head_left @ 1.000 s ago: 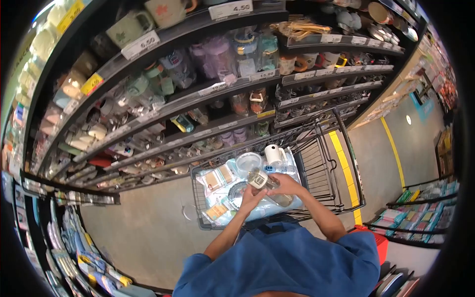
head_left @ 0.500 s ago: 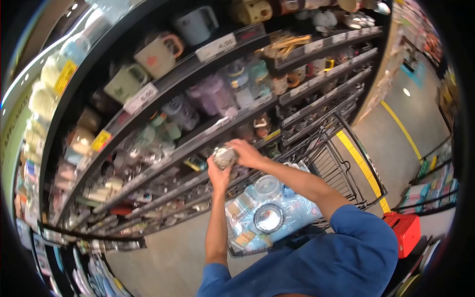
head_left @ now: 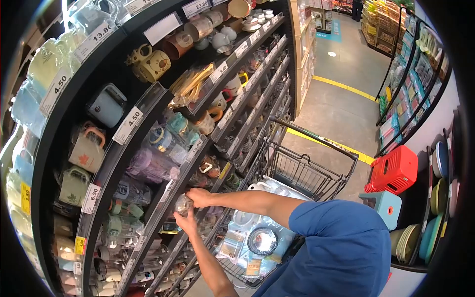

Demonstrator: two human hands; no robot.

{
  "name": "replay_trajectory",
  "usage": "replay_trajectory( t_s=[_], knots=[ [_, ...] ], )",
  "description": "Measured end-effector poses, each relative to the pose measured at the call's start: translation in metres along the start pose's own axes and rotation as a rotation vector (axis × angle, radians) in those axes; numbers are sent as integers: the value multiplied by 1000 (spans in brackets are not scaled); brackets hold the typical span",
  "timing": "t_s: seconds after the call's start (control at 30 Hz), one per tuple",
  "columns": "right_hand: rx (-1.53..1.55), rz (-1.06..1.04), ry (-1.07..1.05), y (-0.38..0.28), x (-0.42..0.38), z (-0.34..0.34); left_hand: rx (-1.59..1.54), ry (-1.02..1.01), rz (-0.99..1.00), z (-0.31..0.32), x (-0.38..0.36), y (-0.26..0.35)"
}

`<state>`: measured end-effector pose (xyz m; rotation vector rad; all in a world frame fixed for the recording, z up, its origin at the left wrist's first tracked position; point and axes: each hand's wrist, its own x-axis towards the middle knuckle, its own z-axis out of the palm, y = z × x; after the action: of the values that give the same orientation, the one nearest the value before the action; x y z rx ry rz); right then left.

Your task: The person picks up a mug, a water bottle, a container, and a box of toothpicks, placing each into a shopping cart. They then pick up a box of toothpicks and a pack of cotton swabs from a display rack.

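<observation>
Jar (head_left: 183,204) at the shelf (head_left: 155,215) edge, beside the cart (head_left: 297,128). My left hand (head_left: 186,222) and right hand (head_left: 199,197) curl partway closed on it from opposite sides, likely steadying a smooth, round body; far-side finger contact cannot be told.

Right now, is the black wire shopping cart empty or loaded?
Loaded: blue plastic packaging and a round, dark-rimmed item lie in the cart.

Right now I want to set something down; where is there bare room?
Bare floor lies between the two yellow lines, past the cart. A small gap separates the blue mug and yellow mug. It is crowded among the purple bottles and the packages in the cart.
</observation>
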<state>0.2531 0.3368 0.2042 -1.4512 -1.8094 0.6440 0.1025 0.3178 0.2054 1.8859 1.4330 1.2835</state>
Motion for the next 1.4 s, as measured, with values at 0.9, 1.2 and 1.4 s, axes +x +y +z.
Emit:
replay_trajectory(
  t_s=[0.9,1.2,1.4],
  knots=[
    [185,223,-39,171,-240,-93,179,-136,-257,-27,-207,-12],
    [-240,456,-222,206,-357,-141,-61,-577,-357,39,-334,47],
    [-335,345,-314,195,-263,-75,-64,-797,-153,154,-283,43]
  ],
)
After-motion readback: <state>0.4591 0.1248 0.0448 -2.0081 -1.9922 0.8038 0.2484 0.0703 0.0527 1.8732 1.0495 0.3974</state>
